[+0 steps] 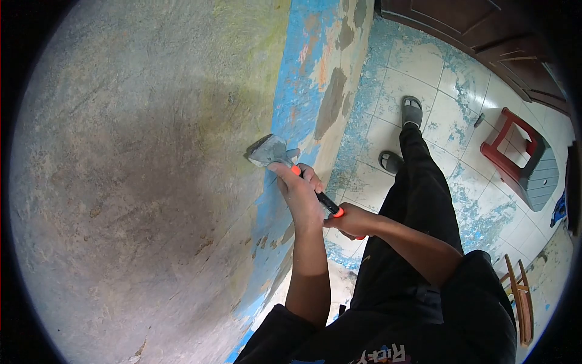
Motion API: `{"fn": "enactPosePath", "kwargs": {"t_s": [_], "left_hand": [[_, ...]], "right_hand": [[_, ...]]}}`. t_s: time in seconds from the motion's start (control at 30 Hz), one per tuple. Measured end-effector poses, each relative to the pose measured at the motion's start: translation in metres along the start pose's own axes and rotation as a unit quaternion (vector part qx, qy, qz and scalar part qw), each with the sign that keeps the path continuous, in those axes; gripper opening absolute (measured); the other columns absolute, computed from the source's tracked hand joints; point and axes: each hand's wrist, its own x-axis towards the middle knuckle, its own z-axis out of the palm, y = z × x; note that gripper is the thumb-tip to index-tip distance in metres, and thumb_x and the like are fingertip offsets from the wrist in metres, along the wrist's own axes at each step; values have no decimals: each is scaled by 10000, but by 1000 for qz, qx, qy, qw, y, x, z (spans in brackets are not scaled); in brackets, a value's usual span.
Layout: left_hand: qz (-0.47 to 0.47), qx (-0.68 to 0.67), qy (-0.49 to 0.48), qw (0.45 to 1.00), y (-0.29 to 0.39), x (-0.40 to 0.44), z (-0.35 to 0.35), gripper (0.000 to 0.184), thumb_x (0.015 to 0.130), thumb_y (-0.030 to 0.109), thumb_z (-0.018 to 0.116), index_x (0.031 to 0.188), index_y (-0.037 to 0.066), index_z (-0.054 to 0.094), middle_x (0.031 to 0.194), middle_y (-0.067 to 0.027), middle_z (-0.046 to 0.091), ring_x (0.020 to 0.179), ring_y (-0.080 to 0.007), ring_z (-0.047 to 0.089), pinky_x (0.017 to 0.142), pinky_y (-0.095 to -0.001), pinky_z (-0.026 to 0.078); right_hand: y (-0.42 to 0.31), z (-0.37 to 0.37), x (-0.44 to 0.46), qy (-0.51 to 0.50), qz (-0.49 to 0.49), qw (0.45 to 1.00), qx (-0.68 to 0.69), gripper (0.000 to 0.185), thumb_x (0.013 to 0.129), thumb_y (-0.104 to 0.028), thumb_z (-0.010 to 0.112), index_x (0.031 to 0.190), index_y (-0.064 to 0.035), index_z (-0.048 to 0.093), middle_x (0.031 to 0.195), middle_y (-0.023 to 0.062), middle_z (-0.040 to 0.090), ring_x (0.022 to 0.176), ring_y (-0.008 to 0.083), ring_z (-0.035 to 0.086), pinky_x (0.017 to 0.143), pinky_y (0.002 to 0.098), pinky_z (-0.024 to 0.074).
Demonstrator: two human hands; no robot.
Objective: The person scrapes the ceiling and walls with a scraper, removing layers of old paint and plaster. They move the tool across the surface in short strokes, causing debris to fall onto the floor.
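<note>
A long-handled scraper [268, 150] with a wide, dusty grey blade and a black and orange handle lies slantwise across the view. Its blade meets the wall [151, 164] at the border between bare grey plaster and a strip of blue paint [297, 91]. My left hand [298, 189] is closed round the upper handle, just behind the blade. Lower down, my right hand [353, 221] wraps the end of the handle, its fingers partly hidden. Pale dust coats the fingers of my left hand.
Blue flecks cover the white floor tiles [379, 136] around my sandalled feet. A red and grey plastic stool [536, 176] is at the right, a wooden frame-like object [521, 303] below it. Dark brown panelled wood [479, 33] stands at the top right.
</note>
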Motion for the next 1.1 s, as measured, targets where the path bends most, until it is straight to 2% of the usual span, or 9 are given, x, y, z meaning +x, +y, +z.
{"fn": "enactPosePath", "kwargs": {"t_s": [0.13, 0.27, 0.37, 0.5, 0.6, 0.7, 0.87, 1.0, 1.1], "left_hand": [[4, 27, -36, 999, 10, 15, 13, 653, 996, 676, 317, 1085, 52, 490, 679, 11, 365, 522, -89, 332, 481, -267, 324], [15, 10, -49, 999, 11, 24, 19, 644, 997, 679, 309, 951, 53, 456, 658, 6, 361, 511, -100, 334, 481, -269, 329], [31, 9, -4, 999, 1, 3, 7, 631, 1000, 678, 295, 859, 72, 399, 634, 3, 344, 509, -110, 339, 486, -273, 337], [-6, 22, 26, 999, -1, -3, -3, 626, 1002, 677, 282, 801, 90, 365, 633, 1, 341, 512, -114, 343, 493, -279, 337], [8, 43, -25, 999, 10, 11, 6, 620, 1007, 667, 289, 789, 91, 365, 649, -2, 356, 515, -112, 345, 496, -274, 336], [5, 43, -29, 999, 27, 17, 29, 611, 1006, 665, 300, 815, 89, 375, 661, -4, 365, 519, -109, 348, 499, -267, 338], [4, -5, -22, 1000, 7, 3, 4, 598, 988, 682, 336, 1045, 107, 491, 661, 22, 370, 541, -94, 330, 526, -264, 310], [-24, 13, -8, 1000, 3, -1, -8, 637, 989, 680, 336, 1187, 102, 514, 677, 32, 362, 547, -84, 324, 528, -259, 304], [-30, 33, -22, 999, 9, 6, 0, 625, 992, 675, 337, 1171, 103, 516, 685, 34, 356, 550, -84, 320, 528, -257, 300]], "right_hand": [[0, -5, 11, 5, -24, 997, 77, 518, 938, -421, 625, 572, -97, 452, 442, 14, 406, 362, 146, 404, 390, 337, 330], [-16, -15, 4, 20, -50, 998, 36, 547, 937, -437, 621, 553, -86, 455, 429, 14, 394, 358, 160, 402, 390, 338, 333], [-4, -8, -3, 6, -16, 1000, 4, 506, 930, -426, 643, 587, -90, 482, 445, 11, 402, 366, 153, 406, 403, 333, 334], [-5, 1, -7, -25, 28, 999, 18, 481, 926, -408, 657, 605, -90, 490, 460, 8, 412, 388, 141, 419, 418, 334, 338], [-15, -3, -1, -10, -2, 999, 33, 511, 933, -424, 643, 586, -86, 478, 452, 12, 411, 383, 142, 421, 417, 336, 347], [-25, -12, 3, 7, -59, 997, 58, 546, 941, -440, 623, 552, -91, 463, 438, 14, 402, 376, 138, 412, 415, 335, 348], [-13, -9, -4, -14, -17, 1000, 15, 543, 932, -419, 646, 529, -126, 430, 435, 3, 396, 371, 131, 387, 407, 330, 307], [-3, 2, -2, -40, 9, 998, 41, 469, 924, -391, 649, 582, -115, 486, 460, 13, 429, 374, 135, 393, 408, 329, 314], [-2, 3, 4, -34, 1, 998, 59, 496, 920, -399, 644, 557, -112, 466, 446, 13, 417, 371, 134, 402, 405, 314, 323]]}}
